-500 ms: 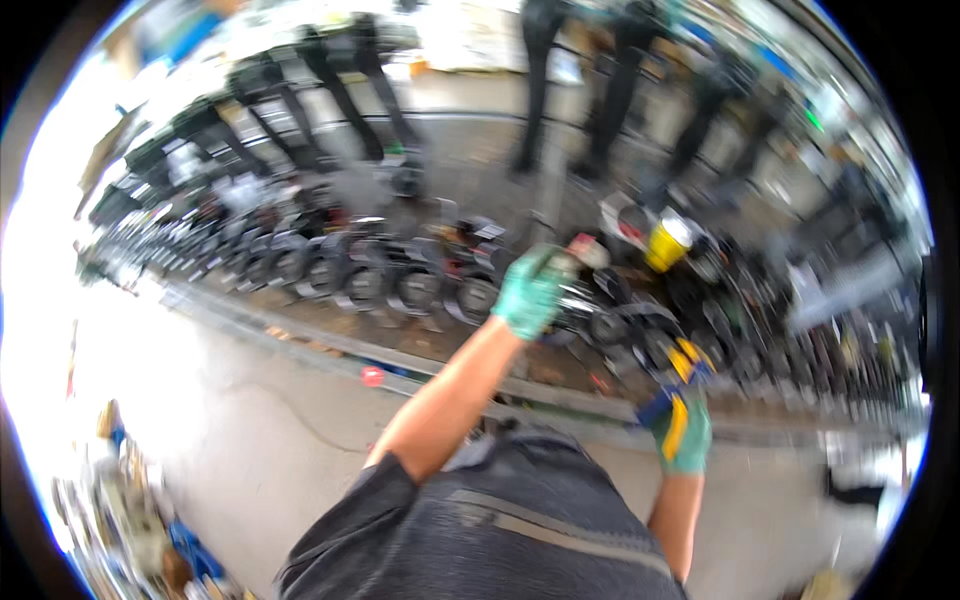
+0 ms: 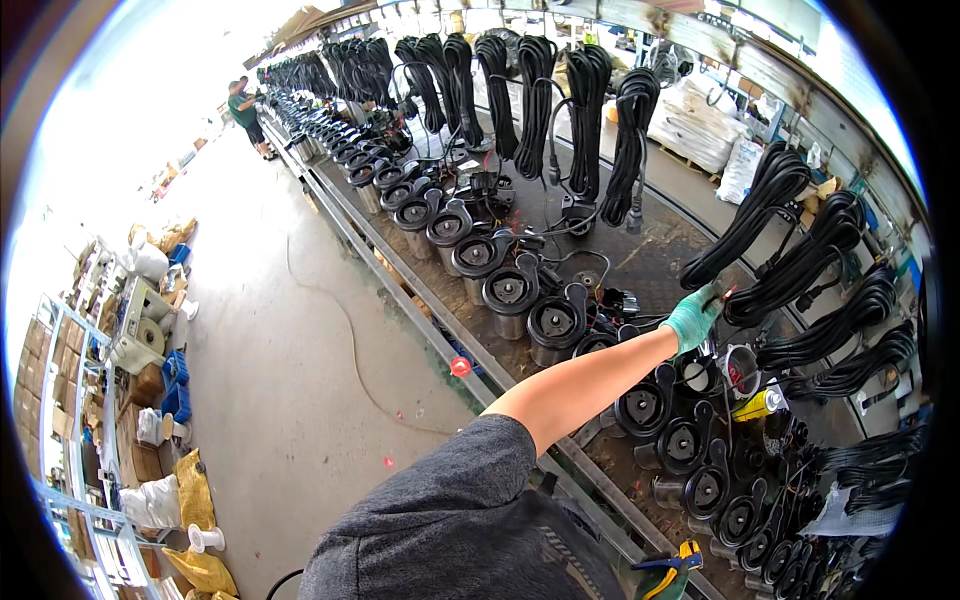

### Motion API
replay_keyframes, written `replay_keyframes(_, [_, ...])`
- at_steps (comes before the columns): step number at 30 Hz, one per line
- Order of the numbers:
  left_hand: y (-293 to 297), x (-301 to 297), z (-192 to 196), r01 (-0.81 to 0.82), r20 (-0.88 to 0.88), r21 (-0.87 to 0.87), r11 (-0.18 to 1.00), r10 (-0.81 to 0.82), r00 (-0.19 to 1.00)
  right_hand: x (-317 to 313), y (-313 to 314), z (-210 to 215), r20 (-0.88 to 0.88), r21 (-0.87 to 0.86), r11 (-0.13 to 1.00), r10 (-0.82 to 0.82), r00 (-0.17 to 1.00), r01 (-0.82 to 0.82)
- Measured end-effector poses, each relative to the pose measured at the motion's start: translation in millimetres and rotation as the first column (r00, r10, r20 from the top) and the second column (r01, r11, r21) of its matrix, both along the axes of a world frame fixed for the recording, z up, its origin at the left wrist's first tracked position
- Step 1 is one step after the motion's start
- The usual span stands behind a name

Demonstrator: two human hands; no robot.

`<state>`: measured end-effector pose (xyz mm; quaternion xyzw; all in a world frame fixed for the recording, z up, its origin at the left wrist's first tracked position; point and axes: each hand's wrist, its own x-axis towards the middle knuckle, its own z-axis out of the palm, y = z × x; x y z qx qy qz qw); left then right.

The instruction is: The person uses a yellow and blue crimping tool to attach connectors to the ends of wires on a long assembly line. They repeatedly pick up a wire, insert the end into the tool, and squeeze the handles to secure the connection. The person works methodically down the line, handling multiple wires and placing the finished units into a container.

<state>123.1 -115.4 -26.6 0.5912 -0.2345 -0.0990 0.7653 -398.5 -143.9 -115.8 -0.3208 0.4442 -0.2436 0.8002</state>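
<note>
My left hand, in a green glove, reaches far out over the line with its fingers closed on the lower end of a hanging black cable bundle. Round black pump housings stand in a row just below my forearm. My right hand barely shows at the bottom edge, gloved and gripping a yellow-and-blue hand tool. Most of that hand is cut off by the frame.
Several coiled cable bundles hang above the long assembly line. A yellow bottle lies among the housings. Another person stands far up the aisle. A thin wire crosses the concrete floor; cluttered shelves line the left.
The view has swung along the line. My left hand rose from the housings to the hanging cables, and my right hand with the tool dropped to the bottom edge.
</note>
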Motion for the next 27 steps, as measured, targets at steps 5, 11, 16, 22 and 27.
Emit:
replay_keyframes(5, [8,8,2,-0.793,0.948,0.31,0.524,-0.239,0.213,-16,14,24,0.116,0.097,0.995,-0.039,0.992,0.028])
replay_keyframes(11, [3,26,14,0.042,-0.039,0.045,0.998,-0.041,0.998,-57,21,17,0.005,0.21,0.94,-0.276,0.961,0.269])
replay_keyframes(16, [-8,24,-8,-0.139,-0.246,-0.074,0.987,0.117,0.962,-69,31,1,0.043,0.276,0.892,-0.384,0.922,0.358])
replay_keyframes(22, [-20,31,-68,-0.153,-0.349,-0.018,0.988,0.137,0.927,-83,41,-12,0.004,0.303,0.864,-0.424,0.906,0.402])
replay_keyframes(27, [9,37,-103,-0.266,-0.183,0.35,0.898,0.344,0.921,-94,42,-18,-0.001,0.338,0.827,-0.477,0.879,0.449])
